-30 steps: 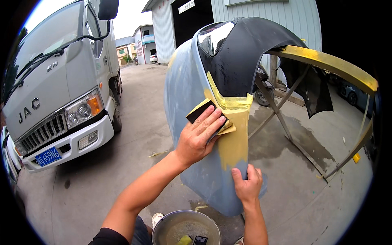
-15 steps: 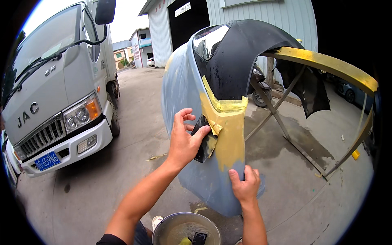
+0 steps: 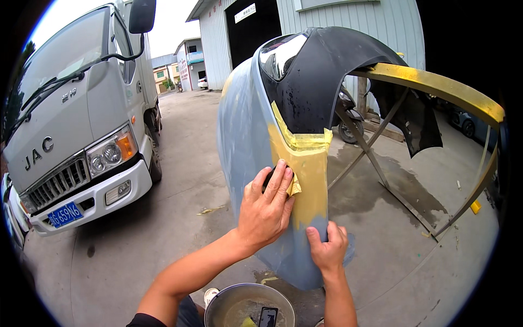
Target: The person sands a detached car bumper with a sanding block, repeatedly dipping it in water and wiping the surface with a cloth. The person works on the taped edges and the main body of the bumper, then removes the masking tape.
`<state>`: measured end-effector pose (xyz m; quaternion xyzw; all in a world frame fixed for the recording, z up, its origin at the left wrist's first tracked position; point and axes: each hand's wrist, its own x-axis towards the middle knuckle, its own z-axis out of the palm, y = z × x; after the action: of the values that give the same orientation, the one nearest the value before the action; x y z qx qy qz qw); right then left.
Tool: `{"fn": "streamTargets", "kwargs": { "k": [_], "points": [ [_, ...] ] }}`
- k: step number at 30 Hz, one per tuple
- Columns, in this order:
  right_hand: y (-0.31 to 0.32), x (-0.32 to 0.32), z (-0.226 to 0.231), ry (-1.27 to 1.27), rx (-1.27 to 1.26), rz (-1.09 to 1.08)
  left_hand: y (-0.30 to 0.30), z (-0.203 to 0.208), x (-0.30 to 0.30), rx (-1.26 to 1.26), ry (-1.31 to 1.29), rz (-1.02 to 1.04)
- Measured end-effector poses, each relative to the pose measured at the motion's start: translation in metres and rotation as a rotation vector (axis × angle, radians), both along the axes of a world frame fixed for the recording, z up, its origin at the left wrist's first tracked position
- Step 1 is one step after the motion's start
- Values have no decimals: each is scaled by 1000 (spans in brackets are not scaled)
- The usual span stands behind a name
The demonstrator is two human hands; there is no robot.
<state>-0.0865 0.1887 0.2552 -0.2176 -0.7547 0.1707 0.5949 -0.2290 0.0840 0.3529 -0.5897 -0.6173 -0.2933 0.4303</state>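
On my feed, the left hand [image 3: 266,210] holds the black pad [image 3: 268,181] against the face of the panel [image 3: 245,141]. Its fingers lie over the pad, close together and only slightly fanned; I cannot tell what the tip of the thumb touches. Yellow paper [image 3: 295,186] sticks out just right of those fingers, over the tan patch [image 3: 313,185].

Below and to the right of them, the right hand [image 3: 329,249] grips the panel's edge — thumb on the face, the other fingers bent together at the edge, their tips out of my sight.

Above the left fingertips I see yellow tape [image 3: 309,141], along the border between the patch and the black part [image 3: 305,87]. The stand [image 3: 436,82] is well up and right of both hands. Under the hands sits the basin [image 3: 221,306] — a dark block [image 3: 267,316] and a yellow scrap [image 3: 249,322] inside.
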Motion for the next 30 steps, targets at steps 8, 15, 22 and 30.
{"fn": "streamTargets", "kwargs": {
  "k": [8,15,22,30],
  "points": [
    [3,-3,-7,-5,-7,-30,10,-1,16,43,-34,13],
    [-2,-4,-1,-10,13,-14,19,19,10,111,-118,77],
    [0,-4,-3,-3,6,-22,25,26,0,138,-104,9],
    [3,-2,-5,-1,18,-41,20,10,7,148,-135,2]
  ]
}}
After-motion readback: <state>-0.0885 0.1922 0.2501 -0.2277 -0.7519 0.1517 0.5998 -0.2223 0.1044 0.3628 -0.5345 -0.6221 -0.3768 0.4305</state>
